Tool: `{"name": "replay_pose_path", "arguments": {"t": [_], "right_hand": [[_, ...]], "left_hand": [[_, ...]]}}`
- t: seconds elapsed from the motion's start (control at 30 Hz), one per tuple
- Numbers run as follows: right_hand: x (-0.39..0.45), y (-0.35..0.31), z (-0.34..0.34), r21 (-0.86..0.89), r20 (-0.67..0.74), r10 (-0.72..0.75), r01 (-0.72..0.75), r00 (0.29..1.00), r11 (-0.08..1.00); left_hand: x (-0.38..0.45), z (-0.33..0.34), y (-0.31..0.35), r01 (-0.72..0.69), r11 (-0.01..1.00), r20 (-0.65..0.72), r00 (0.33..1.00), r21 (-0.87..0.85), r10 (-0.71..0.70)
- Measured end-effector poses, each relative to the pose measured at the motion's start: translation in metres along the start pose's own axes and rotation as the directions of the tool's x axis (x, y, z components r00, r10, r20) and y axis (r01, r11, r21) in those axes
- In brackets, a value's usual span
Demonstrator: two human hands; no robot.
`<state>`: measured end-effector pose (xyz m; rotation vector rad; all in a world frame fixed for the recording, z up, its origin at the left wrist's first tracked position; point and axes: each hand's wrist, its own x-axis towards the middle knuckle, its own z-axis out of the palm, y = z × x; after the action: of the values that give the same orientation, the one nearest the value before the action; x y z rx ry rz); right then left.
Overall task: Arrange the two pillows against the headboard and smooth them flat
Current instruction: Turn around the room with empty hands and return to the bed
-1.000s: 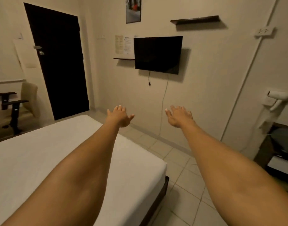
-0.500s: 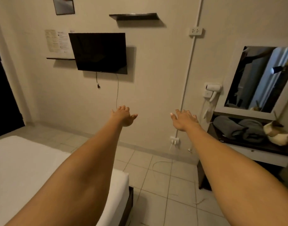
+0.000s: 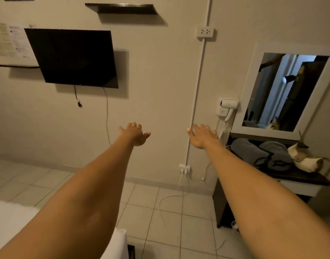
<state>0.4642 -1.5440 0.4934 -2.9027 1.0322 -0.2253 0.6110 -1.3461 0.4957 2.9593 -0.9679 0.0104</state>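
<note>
Both my arms stretch straight out in front of me at chest height. My left hand (image 3: 134,134) is open with fingers spread and holds nothing. My right hand (image 3: 203,135) is likewise open and empty, about a shoulder's width to the right. Only a corner of the white bed (image 3: 14,223) shows at the lower left, under my left forearm. No pillows and no headboard are in view.
A black wall TV (image 3: 72,57) hangs ahead on the left. A dark side table (image 3: 298,178) with folded grey towels (image 3: 261,154) stands at right under a mirror (image 3: 285,90) and a wall hair dryer (image 3: 228,107). White cables (image 3: 166,200) trail over the tiled floor (image 3: 160,221).
My view has swung to the right: the door and chair have left the frame, most of the bed has slid out at left, and the mirror and side table have come in.
</note>
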Motion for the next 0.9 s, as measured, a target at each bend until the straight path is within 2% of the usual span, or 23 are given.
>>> {"name": "replay_pose_path", "arguments": {"t": [0.2, 0.53, 0.9], "right_hand": [[0.076, 0.008, 0.019, -0.005, 0.036, -0.026, 0.026, 0.999, 1.0], [0.234, -0.013, 0.035, 0.015, 0.075, -0.233, 0.233, 0.97, 0.972], [0.351, -0.097, 0.079, 0.024, 0.175, -0.449, 0.452, 0.876, 0.892]], "left_hand": [[0.067, 0.01, 0.011, 0.031, 0.999, 0.003, 1.0, -0.02, -0.031], [0.176, 0.021, 0.007, 0.246, 0.967, -0.005, 0.969, -0.064, -0.247], [0.246, 0.034, -0.073, 0.462, 0.884, 0.027, 0.887, -0.066, -0.462]]}}
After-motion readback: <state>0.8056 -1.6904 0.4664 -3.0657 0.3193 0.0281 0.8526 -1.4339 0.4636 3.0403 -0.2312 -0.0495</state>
